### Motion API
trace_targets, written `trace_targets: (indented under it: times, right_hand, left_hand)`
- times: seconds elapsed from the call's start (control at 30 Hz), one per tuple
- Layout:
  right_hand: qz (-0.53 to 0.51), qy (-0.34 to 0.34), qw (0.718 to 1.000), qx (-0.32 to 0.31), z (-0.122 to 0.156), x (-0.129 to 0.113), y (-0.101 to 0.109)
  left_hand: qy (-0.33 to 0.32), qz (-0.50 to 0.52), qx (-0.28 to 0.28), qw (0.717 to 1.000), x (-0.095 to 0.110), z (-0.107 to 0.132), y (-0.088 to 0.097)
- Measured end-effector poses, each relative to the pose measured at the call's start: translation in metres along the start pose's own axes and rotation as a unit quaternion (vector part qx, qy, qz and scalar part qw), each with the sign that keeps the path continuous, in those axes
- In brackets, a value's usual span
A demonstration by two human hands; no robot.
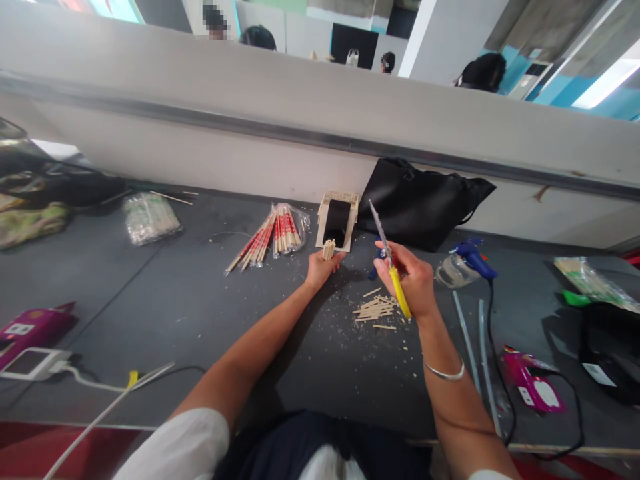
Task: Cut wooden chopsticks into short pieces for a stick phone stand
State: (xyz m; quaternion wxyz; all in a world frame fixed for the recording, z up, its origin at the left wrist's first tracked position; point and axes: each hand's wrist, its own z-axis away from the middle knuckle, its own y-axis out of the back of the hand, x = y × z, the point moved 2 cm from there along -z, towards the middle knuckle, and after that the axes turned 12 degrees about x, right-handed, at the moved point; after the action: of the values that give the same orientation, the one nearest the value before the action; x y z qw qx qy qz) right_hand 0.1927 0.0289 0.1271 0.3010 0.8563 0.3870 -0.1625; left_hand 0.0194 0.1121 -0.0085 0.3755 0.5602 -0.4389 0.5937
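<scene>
The left hand (320,269) grips a bundle of sticks (329,250); the right hand (416,279) holds a yellow-handled blade (401,293), its tip raised. Between them and nearer the person – on the dark table (200,300) – short wooden pieces (375,309) lie scattered. Beyond: a phone (337,222), a black bag (420,203).

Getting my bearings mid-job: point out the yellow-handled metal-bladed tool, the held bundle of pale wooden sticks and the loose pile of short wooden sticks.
Yellow-handled tool (399,291): head view, yellow handle.
Held stick bundle (329,249): head view, upper part.
Loose stick pile (375,309): head view, middle.
</scene>
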Motion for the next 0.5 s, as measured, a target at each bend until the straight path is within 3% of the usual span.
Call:
trace_targets:
  times: [0.23, 0.5]
  right_hand:
    - [-0.023, -0.061, 0.997, -0.048, 0.008, 0.006, -0.023]
    - [-0.1, -0.152, 0.979, -0.089, -0.001, 0.031, -0.083]
  left_hand:
    - [-0.005, 0.018, 0.008, 1.0, 0.002, 0.001, -0.001]
    - [-0.023, 0.017, -0.001, 1.0, 0.0, 0.0, 0.001]
